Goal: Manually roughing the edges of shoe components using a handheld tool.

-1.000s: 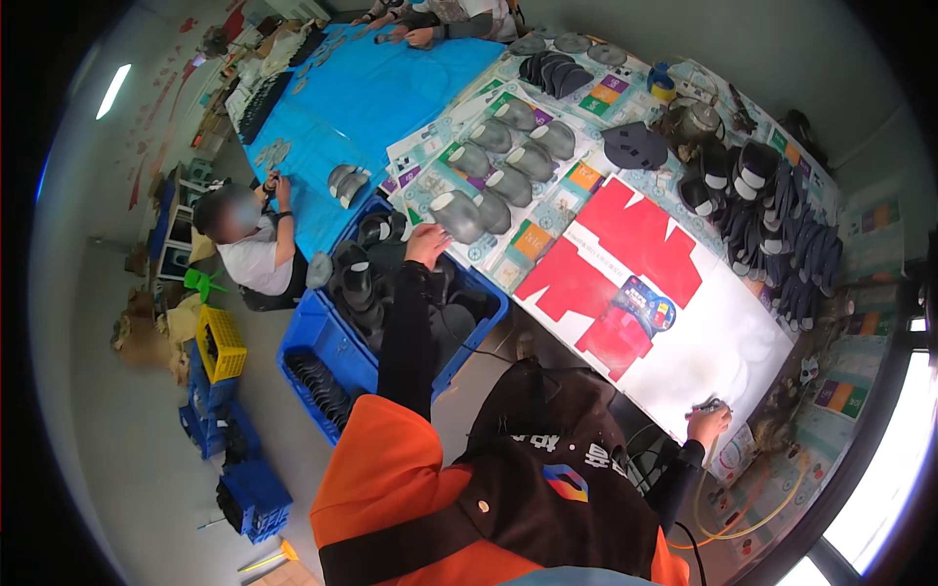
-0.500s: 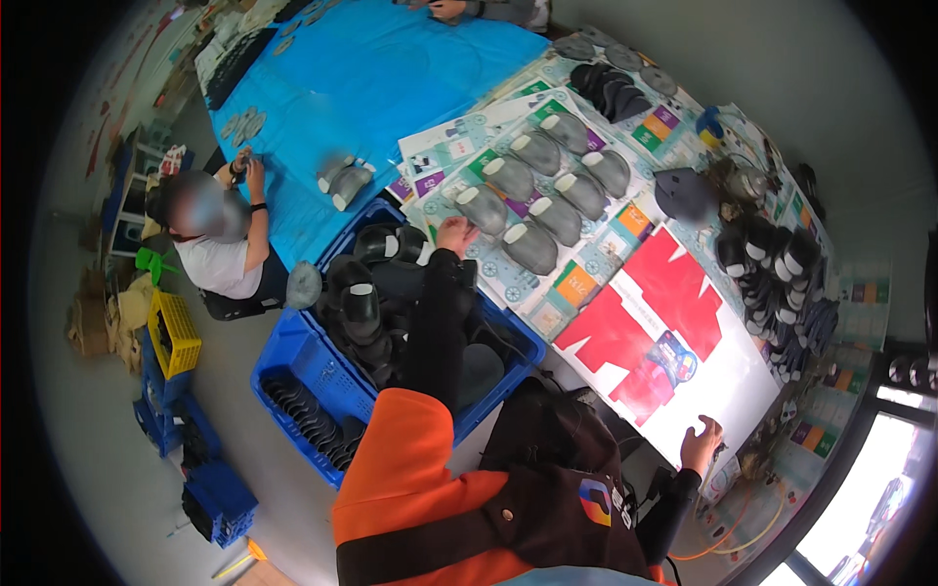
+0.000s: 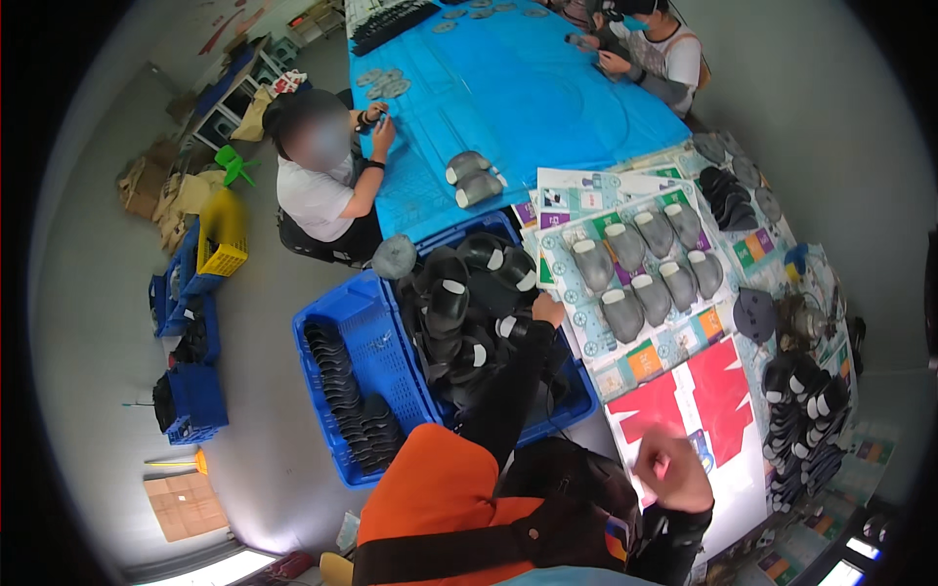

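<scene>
My left hand point(image 3: 549, 310) is at the near left edge of the paper-covered table, just above the blue crate point(image 3: 583, 396); its fingers are too hidden to read. Beside it, several rounded grey pieces with pale end patches point(image 3: 623, 314) lie in two rows on the printed sheets. Under my left forearm, the crate holds a heap of black rounded pieces with white patches point(image 3: 447, 305). Over the red-and-white board point(image 3: 728, 508) hangs my right hand point(image 3: 674, 474), raised and bent, its fingers smeared by motion. Whether it holds anything cannot be seen.
A second blue crate point(image 3: 305, 391) with rows of dark curved pieces stands at left. Across the blue-covered table point(image 3: 518, 83) sit one person point(image 3: 318, 186) on the left and another point(image 3: 674, 59) at the far right. Black pieces point(image 3: 806, 400) are stacked at right.
My view has turned, so the scene sits further right and the far person shows more. My right hand has lifted and drawn in over the board from its near right edge. My left hand stays near the table edge.
</scene>
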Motion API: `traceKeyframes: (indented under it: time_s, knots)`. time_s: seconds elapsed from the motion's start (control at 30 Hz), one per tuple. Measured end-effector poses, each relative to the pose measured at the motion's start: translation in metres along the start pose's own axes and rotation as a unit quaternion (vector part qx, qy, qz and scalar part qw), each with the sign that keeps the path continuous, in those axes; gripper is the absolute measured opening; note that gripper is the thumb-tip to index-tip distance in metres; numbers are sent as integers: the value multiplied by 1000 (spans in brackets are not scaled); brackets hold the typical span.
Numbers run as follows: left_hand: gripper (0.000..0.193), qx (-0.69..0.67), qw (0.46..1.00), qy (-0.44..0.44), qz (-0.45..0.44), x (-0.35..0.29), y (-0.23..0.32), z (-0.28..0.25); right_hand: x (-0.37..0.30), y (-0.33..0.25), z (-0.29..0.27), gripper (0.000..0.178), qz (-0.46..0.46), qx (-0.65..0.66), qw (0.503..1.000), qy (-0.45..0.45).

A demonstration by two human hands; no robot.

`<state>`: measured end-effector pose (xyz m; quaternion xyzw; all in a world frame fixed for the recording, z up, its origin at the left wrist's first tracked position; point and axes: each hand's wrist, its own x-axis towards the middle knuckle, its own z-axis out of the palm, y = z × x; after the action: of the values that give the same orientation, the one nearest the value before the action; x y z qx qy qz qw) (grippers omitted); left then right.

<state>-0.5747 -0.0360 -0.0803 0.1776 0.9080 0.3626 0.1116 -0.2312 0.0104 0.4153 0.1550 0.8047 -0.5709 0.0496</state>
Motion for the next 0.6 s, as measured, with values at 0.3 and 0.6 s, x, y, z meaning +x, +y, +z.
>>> traceKeyframes:
  time_s: [0.3, 0.6]
  knots:
    - [44, 35, 987, -108, -110, 15, 22, 14, 42, -126, -4, 31, -419, 189, 888, -1]
    - [46, -69, 989, -45, -120, 12, 38, -12, 36, -110, 9, 13, -175, -118, 959, 189]
